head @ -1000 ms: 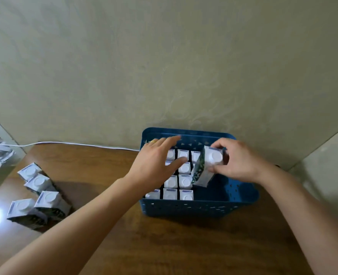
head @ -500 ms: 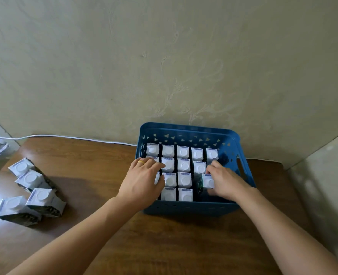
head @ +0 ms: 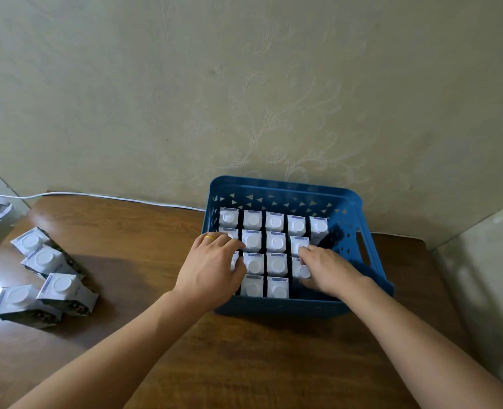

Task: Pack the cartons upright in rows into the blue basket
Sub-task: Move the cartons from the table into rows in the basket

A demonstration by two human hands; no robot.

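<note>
White-capped cartons upright in rows, blue basket, seemingly unfilled

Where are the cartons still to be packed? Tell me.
In the head view, four loose cartons lie on the wooden table, far left of the blue basket, near the white cable.

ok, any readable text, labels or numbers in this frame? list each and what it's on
None can be read.
Cartons in the blue basket: each has a small dark printed strip along the top edge, e.g. the carton in the back row; too small and blurred to read.
Loose cartons on the table: a bluish strip on the top and a dark printed side; illegible.
Basket, wall and white cable: no text visible.
</note>
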